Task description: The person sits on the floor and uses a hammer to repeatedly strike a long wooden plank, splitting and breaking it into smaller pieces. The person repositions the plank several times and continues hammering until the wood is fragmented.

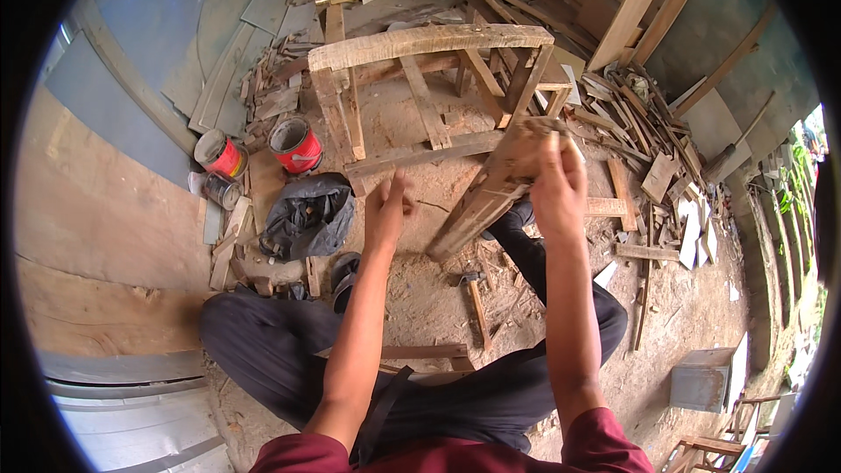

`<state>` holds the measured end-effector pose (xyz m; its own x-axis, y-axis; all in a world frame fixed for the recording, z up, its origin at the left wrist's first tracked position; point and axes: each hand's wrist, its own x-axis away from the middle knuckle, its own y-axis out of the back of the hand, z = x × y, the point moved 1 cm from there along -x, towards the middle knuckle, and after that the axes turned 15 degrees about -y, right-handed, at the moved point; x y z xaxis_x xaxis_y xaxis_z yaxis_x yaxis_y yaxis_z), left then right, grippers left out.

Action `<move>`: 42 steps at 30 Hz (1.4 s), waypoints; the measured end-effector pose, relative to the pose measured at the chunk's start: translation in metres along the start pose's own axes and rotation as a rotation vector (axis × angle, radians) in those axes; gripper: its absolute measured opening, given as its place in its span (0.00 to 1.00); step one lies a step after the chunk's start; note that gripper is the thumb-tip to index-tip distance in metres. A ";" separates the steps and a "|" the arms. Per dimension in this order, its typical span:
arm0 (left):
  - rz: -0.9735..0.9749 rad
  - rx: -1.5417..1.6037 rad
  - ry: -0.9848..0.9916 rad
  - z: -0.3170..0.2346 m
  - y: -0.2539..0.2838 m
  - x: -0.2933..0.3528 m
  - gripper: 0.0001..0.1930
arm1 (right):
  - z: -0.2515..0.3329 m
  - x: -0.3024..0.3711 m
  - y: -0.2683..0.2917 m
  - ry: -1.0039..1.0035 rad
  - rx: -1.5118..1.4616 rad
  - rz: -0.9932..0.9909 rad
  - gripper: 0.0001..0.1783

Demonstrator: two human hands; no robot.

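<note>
A thick wooden board (484, 195) sloped before the seated person, in front of a wooden frame (429, 45) with curved rails. The right hand (561, 184) was closed on its upper end; the left hand (388, 208) hung apart, fingers curled, and I could not tell whether they pinched anything. Red cans (302, 160) and a black bag (328, 229) stood leftward; a hammer (478, 309) lay nearer.

No text can be read; any print on the two red cans (231, 159), near the floor's (692, 315) left edge, is too small.
</note>
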<state>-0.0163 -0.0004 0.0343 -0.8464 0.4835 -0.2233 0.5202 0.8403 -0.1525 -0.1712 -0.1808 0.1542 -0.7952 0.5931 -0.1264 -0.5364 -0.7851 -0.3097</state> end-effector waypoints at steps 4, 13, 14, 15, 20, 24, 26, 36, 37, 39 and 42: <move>0.052 0.116 -0.437 -0.076 -0.043 -0.012 0.27 | -0.019 0.001 -0.055 -0.055 0.166 0.011 0.16; -0.271 0.328 -0.261 -0.044 0.006 -0.052 0.29 | -0.102 -0.001 -0.040 0.042 0.370 -0.198 0.19; -0.222 0.349 -0.237 -0.034 0.023 -0.057 0.30 | -0.141 0.001 -0.012 -0.032 0.403 -0.263 0.18; -0.233 0.377 -0.202 -0.032 0.030 -0.059 0.29 | -0.178 0.010 0.024 -0.164 0.514 -0.288 0.16; -0.316 0.403 -0.196 -0.036 0.036 -0.081 0.28 | -0.365 0.153 0.182 -0.870 1.402 -0.215 0.38; -0.392 0.313 -0.235 -0.055 0.037 -0.078 0.27 | -0.389 0.176 0.156 -1.190 1.403 -0.070 0.40; -0.383 0.318 -0.254 -0.067 0.030 -0.074 0.27 | -0.388 0.176 0.143 -1.016 1.442 0.001 0.38; -0.297 0.321 -0.206 -0.059 0.026 -0.082 0.28 | -0.407 0.177 0.172 -0.962 1.649 0.025 0.26; -0.310 0.312 -0.210 -0.064 0.029 -0.081 0.28 | -0.407 0.171 0.164 -0.979 1.587 0.032 0.29; -0.332 0.223 -0.267 -0.047 0.041 -0.089 0.29 | -0.407 0.163 0.162 -1.020 1.474 0.023 0.36; -0.353 0.197 -0.312 -0.046 0.026 -0.091 0.29 | -0.406 0.150 0.170 -1.012 1.214 -0.190 0.43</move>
<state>0.0686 -0.0115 0.0955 -0.9155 0.0571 -0.3982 0.2462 0.8624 -0.4423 -0.2668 -0.1536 -0.2996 -0.2799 0.7251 0.6292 -0.1491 -0.6803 0.7176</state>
